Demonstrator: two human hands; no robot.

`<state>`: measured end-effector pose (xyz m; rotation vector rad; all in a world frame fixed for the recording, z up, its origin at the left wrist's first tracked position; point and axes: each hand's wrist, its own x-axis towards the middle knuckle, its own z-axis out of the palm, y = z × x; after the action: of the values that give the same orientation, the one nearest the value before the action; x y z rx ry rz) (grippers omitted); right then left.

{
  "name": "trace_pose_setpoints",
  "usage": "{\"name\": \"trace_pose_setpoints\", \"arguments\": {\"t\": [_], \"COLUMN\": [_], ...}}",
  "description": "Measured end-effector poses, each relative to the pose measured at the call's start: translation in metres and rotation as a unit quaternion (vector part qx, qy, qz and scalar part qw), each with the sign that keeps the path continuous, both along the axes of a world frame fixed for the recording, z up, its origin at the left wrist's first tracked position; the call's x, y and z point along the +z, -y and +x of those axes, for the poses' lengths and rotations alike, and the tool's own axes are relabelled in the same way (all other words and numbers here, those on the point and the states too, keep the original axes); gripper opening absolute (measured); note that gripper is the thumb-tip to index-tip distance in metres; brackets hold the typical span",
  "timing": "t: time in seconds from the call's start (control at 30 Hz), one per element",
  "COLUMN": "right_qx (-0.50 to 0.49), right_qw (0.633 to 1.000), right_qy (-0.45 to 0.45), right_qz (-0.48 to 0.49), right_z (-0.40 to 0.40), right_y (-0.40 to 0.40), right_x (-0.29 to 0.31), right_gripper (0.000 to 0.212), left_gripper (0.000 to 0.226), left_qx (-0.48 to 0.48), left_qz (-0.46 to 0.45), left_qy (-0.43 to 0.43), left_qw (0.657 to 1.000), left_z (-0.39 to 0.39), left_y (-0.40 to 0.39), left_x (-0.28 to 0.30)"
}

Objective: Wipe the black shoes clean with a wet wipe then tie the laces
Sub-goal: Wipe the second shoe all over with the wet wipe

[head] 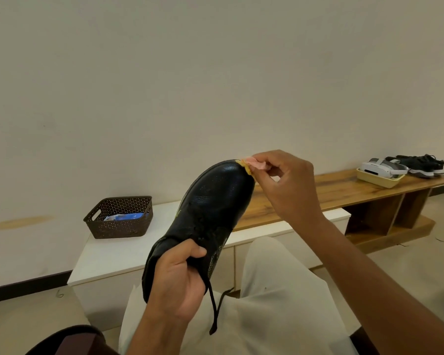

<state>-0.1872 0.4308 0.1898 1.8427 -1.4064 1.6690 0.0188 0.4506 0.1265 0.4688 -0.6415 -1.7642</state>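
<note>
A black leather shoe point(210, 206) is held up in the air above my lap, toe pointing away and up. My left hand point(180, 283) grips it at the heel and ankle opening, thumb over the collar. A loose black lace point(214, 306) dangles below that hand. My right hand point(285, 185) pinches a small crumpled wipe point(251, 165), yellowish and pink, and holds it against the tip of the toe.
A brown perforated basket point(118, 217) with a blue-and-white packet inside stands on a low white cabinet point(108, 254). A wooden bench point(344, 190) runs right, bearing a cream tray point(377, 178) with a white headset and a dark pair of sandals point(420, 165).
</note>
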Motion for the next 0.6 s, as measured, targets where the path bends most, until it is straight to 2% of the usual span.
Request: {"name": "trace_pose_setpoints", "arguments": {"t": [0.13,0.2,0.33,0.43,0.5,0.6], "right_qx": [0.01,0.006,-0.01,-0.02,-0.025,-0.031], "right_qw": [0.998,0.997,0.99,0.99,0.993,0.995], "right_qy": [0.055,0.076,0.114,0.11,0.094,0.078], "right_qz": [0.019,-0.005,-0.077,-0.082,-0.07,-0.055], "right_z": [0.015,0.026,0.03,0.028,0.028,0.027], "right_y": [-0.012,-0.014,-0.004,0.006,0.006,-0.002], "right_x": [-0.05,-0.062,-0.027,-0.001,-0.004,-0.029], "right_gripper": [0.008,0.01,0.011,0.01,0.009,0.006], "left_gripper": [0.068,0.07,0.077,0.066,0.063,0.074], "left_qx": [-0.087,-0.117,-0.147,-0.148,-0.161,-0.166], "left_qz": [0.02,0.019,0.023,0.058,0.07,0.058], "left_qy": [-0.098,-0.121,-0.135,-0.115,-0.123,-0.141], "left_qw": [0.991,0.986,0.98,0.981,0.977,0.974], "left_z": [0.005,0.005,-0.001,-0.003,-0.003,0.0], "left_y": [0.004,0.007,0.007,0.004,0.004,0.007], "left_x": [0.003,0.001,-0.004,-0.007,-0.008,-0.008]}}
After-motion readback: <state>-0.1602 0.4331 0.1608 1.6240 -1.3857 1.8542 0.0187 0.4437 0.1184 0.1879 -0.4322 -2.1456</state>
